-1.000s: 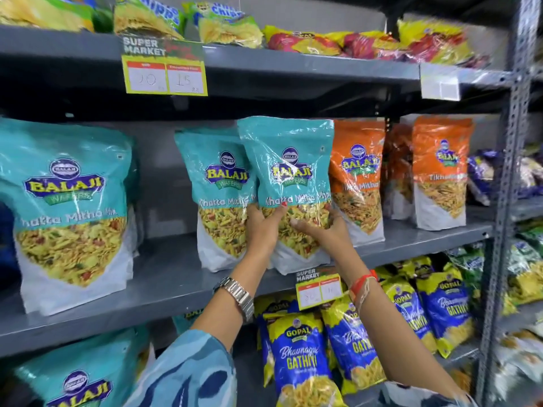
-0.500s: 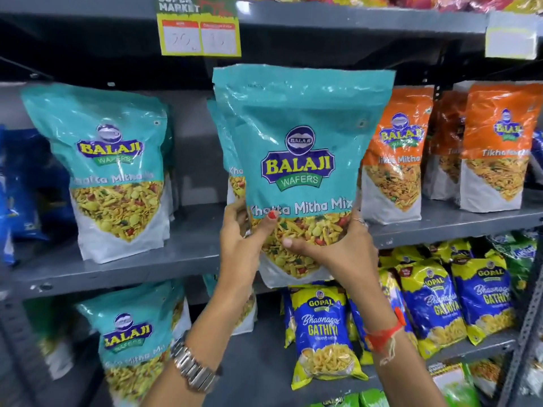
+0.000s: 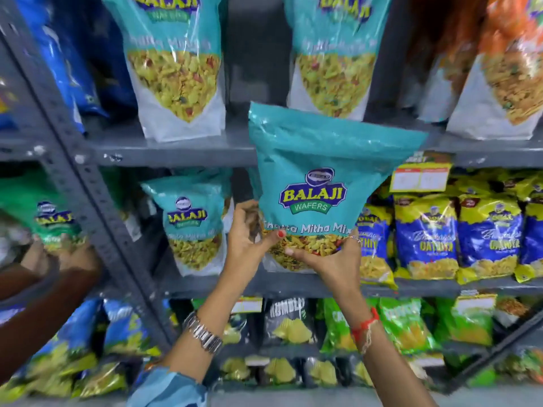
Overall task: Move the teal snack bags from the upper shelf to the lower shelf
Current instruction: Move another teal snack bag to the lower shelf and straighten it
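I hold a teal Balaji snack bag (image 3: 317, 177) upright in front of the lower shelf (image 3: 293, 284), its top overlapping the upper shelf's edge (image 3: 176, 154). My left hand (image 3: 245, 239) grips its lower left corner and my right hand (image 3: 332, 259) grips its bottom right. Another teal bag (image 3: 194, 221) stands on the lower shelf just to the left. Two more teal bags (image 3: 173, 63) (image 3: 335, 60) stand on the upper shelf above.
Orange bags (image 3: 499, 69) stand at the upper right, blue-and-yellow Gopal bags (image 3: 426, 233) right of my held bag, green and black bags on the shelf below. A grey slotted upright (image 3: 73, 171) runs diagonally at left. Another person's hands (image 3: 58, 257) hold a green bag (image 3: 44, 212) at far left.
I have brought the teal bag down from the upper shelf level to in front of the lower shelf. The camera tilted down, and another person's hands came into view at left.
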### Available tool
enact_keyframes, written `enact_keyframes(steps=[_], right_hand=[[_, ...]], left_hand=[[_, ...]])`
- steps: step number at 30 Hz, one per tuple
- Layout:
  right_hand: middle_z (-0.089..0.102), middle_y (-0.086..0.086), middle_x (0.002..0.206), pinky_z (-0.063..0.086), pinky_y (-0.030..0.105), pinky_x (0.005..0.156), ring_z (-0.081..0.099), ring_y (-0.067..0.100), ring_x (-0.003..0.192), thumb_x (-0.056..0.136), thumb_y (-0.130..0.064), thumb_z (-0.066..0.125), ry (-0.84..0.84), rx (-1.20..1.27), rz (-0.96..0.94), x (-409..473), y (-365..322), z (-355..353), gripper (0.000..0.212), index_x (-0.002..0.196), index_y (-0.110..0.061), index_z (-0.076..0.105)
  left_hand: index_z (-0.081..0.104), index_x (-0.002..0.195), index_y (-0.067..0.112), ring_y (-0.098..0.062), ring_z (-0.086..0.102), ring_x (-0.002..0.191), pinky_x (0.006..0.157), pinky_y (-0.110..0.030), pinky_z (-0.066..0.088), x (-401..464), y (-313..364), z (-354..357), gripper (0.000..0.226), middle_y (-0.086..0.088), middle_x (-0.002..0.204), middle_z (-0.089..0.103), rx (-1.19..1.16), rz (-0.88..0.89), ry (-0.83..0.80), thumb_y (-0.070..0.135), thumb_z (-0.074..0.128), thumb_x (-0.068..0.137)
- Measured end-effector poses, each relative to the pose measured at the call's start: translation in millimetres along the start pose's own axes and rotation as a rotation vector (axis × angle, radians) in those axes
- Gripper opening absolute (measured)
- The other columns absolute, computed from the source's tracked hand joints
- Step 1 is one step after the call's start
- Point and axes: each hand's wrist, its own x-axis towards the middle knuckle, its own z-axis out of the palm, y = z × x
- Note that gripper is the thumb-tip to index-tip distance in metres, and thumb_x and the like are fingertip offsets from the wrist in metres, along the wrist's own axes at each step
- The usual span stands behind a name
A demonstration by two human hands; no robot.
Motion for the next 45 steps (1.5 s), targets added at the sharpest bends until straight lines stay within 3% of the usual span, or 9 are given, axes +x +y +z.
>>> enact_keyframes(steps=[4, 9, 12, 19, 22, 27, 34, 37, 45], right_hand=[[0.068, -0.026, 0.071, 0.046, 0.002, 0.064, 0.061, -0.019, 0.075, 0.035, -0.030, 0.093, 0.026, 0.035, 0.046, -10, 46, 33, 0.060, 0.084, -0.047, 0.062], [0.062, -0.026, 0.089, 0.044, 0.001, 0.068, 0.056, -0.023, 0.083, 0.038, -0.045, 0.089, -0.024, -0.009, 0.108, -5, 81, 62, 0.060, 0.089, -0.037, 0.058], [0.058, -0.025, 0.089, 0.039, -0.005, 0.064, 0.051, -0.029, 0.083, 0.041, -0.031, 0.092, -0.015, -0.038, 0.139, 3, 98, 79, 0.070, 0.099, -0.028, 0.054], [0.065, 0.002, 0.096, 0.048, 0.007, 0.069, 0.063, 0.016, 0.088, 0.043, -0.028, 0.093, 0.030, -0.071, 0.286, 27, 124, 108, 0.069, 0.099, -0.023, 0.054], [0.060, 0.016, 0.114, 0.053, 0.039, 0.089, 0.059, 0.029, 0.105, 0.041, -0.033, 0.092, 0.043, -0.092, 0.290, 34, 132, 113, 0.079, 0.108, -0.019, 0.054], [0.059, 0.014, 0.114, 0.052, 0.046, 0.090, 0.055, 0.029, 0.111, 0.042, -0.040, 0.090, 0.050, -0.066, 0.249, 37, 135, 115, 0.081, 0.110, -0.029, 0.047], [0.049, 0.014, 0.134, 0.044, 0.047, 0.103, 0.046, 0.023, 0.128, 0.055, -0.029, 0.088, -0.007, 0.059, 0.188, 29, 129, 96, 0.092, 0.132, -0.014, 0.039], [0.047, 0.007, 0.133, 0.040, 0.038, 0.108, 0.045, 0.012, 0.126, 0.068, -0.019, 0.080, 0.086, 0.071, 0.112, 17, 111, 83, 0.071, 0.127, -0.026, 0.041], [0.055, -0.008, 0.099, 0.055, 0.027, 0.076, 0.059, 0.023, 0.090, 0.081, -0.007, 0.062, 0.392, 0.159, -0.415, 26, 4, 32, 0.020, 0.095, -0.022, 0.058]], left_hand=[[0.043, 0.104, 0.027, -0.036, 0.056, 0.113, 0.098, -0.047, 0.046, -1, -41, -21, 0.055, -0.028, 0.121, 0.055, 0.078, -0.103, -0.025, -0.007, 0.071, 0.071], [0.042, 0.106, 0.033, 0.005, 0.060, 0.101, 0.083, -0.013, 0.049, 8, -90, -43, 0.056, -0.005, 0.115, 0.058, 0.136, -0.198, -0.043, -0.004, 0.070, 0.075], [0.040, 0.121, 0.026, -0.009, 0.058, 0.114, 0.089, -0.016, 0.049, 15, -120, -52, 0.057, -0.006, 0.123, 0.056, 0.153, -0.262, -0.035, -0.002, 0.067, 0.079], [0.042, 0.101, 0.033, 0.005, 0.059, 0.102, 0.085, -0.019, 0.050, 50, -165, -63, 0.046, 0.012, 0.107, 0.059, 0.248, -0.257, -0.076, 0.004, 0.068, 0.078], [0.041, 0.100, 0.034, -0.013, 0.059, 0.107, 0.087, -0.028, 0.052, 60, -174, -62, 0.047, 0.005, 0.107, 0.059, 0.226, -0.251, -0.097, 0.002, 0.067, 0.079], [0.040, 0.110, 0.022, -0.020, 0.058, 0.111, 0.085, -0.015, 0.050, 68, -183, -62, 0.045, 0.001, 0.113, 0.057, 0.221, -0.253, -0.114, 0.005, 0.068, 0.079], [0.036, 0.136, 0.008, -0.023, 0.048, 0.127, 0.107, -0.043, 0.040, 56, -173, -61, 0.066, -0.009, 0.137, 0.051, 0.258, -0.264, -0.082, 0.003, 0.068, 0.079], [0.043, 0.134, 0.014, -0.009, 0.050, 0.117, 0.101, -0.030, 0.043, 42, -152, -57, 0.060, 0.015, 0.126, 0.051, 0.362, -0.145, 0.091, 0.012, 0.070, 0.079], [0.063, 0.098, 0.011, -0.015, 0.056, 0.072, 0.068, -0.028, 0.050, 28, -39, 4, 0.016, 0.004, 0.090, 0.057, 0.323, 0.526, 0.141, 0.021, 0.063, 0.085]])
